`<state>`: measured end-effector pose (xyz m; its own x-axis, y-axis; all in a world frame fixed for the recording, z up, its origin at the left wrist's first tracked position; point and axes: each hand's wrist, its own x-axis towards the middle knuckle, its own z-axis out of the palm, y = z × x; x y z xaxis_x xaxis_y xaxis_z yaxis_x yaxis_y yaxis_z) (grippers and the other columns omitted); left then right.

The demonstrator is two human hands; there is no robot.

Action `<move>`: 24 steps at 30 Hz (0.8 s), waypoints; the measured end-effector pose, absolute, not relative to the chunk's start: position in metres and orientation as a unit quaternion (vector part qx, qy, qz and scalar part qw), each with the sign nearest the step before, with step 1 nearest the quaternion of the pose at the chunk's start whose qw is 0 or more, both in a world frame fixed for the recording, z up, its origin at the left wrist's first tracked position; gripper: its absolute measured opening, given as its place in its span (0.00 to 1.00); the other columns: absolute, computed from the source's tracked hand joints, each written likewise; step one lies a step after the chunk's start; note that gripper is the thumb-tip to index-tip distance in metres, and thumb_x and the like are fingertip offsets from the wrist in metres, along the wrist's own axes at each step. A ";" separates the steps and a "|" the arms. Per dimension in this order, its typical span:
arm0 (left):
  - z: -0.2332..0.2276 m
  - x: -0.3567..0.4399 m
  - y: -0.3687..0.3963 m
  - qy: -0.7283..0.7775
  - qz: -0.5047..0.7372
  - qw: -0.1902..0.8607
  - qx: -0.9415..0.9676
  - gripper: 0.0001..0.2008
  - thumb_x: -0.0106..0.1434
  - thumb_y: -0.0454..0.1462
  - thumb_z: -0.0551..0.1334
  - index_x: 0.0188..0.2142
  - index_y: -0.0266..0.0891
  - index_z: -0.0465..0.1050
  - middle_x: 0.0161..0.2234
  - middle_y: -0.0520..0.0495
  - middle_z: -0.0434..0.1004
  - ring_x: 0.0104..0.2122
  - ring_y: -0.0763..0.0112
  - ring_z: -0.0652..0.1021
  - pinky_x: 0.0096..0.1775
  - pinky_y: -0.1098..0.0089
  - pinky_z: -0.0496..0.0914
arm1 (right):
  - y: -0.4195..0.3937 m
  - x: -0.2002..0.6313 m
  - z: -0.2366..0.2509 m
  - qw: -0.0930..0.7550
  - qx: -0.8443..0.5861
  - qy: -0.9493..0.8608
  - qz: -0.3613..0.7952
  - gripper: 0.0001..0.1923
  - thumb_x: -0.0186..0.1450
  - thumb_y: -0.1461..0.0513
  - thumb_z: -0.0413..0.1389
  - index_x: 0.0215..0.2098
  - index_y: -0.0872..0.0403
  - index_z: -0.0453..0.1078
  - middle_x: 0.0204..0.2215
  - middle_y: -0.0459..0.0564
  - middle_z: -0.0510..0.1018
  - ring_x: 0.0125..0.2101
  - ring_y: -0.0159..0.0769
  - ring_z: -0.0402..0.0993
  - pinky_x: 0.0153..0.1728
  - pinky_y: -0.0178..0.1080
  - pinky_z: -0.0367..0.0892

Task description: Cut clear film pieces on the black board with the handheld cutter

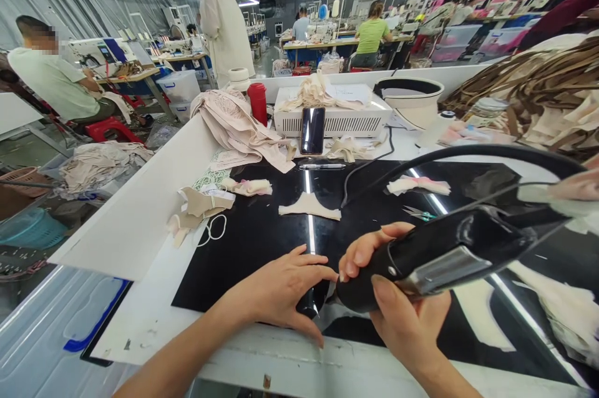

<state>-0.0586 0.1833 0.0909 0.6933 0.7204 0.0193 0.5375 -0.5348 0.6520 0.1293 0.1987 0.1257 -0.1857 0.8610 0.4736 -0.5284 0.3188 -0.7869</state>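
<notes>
My right hand [412, 317] is wrapped round a bulky black hand-held tool [449, 248] with a metal plate on its side. A thick black cable [468, 150] arches over it; the tool's exact kind is not clear. My left hand [285, 286] is open beside the tool's front end, thumb and fingers apart, over the near edge of a shiny black mat [253, 236]. A dark rounded shape shows under its fingers, partly hidden. Beyond my hands lie a curved cream fabric piece [310, 206], another small fabric strip [418, 184] and green-handled thread snips [423, 216].
A phone [312, 130] leans against a white vented box [334, 120]. Fabric piles [234, 126] and a red cup [257, 103] stand left of it, a round cream container [416, 101] right. Brown strips [524, 92] heap at far right. A white board [140, 211] borders the left. Several people work behind.
</notes>
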 end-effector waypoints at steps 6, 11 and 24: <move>0.095 -0.057 0.182 0.369 0.147 0.329 0.857 0.42 0.57 0.52 0.72 0.66 0.46 0.60 0.63 0.41 0.69 0.68 0.55 0.62 0.69 0.49 0.45 | 0.192 0.128 0.128 0.615 -0.152 -0.518 0.574 0.19 0.67 0.58 0.63 0.54 0.46 0.64 0.32 0.45 0.72 0.30 0.33 0.71 0.29 0.38 0.73; 0.099 -0.057 0.181 0.375 0.141 0.337 0.852 0.29 0.58 0.49 0.73 0.56 0.46 0.70 0.60 0.43 0.73 0.67 0.54 0.63 0.69 0.47 0.47 | 0.183 0.121 0.126 0.610 -0.159 -0.529 0.568 0.21 0.67 0.57 0.63 0.54 0.45 0.62 0.32 0.44 0.71 0.29 0.33 0.71 0.29 0.39 0.75; 0.102 -0.068 0.184 0.362 0.114 0.179 0.907 0.10 0.66 0.44 0.67 0.44 0.45 0.73 0.67 0.50 0.63 0.68 0.55 0.60 0.68 0.45 0.52 | 0.215 0.150 0.142 0.655 -0.174 -0.517 0.524 0.19 0.65 0.59 0.64 0.53 0.46 0.67 0.32 0.45 0.73 0.30 0.34 0.71 0.28 0.38 0.73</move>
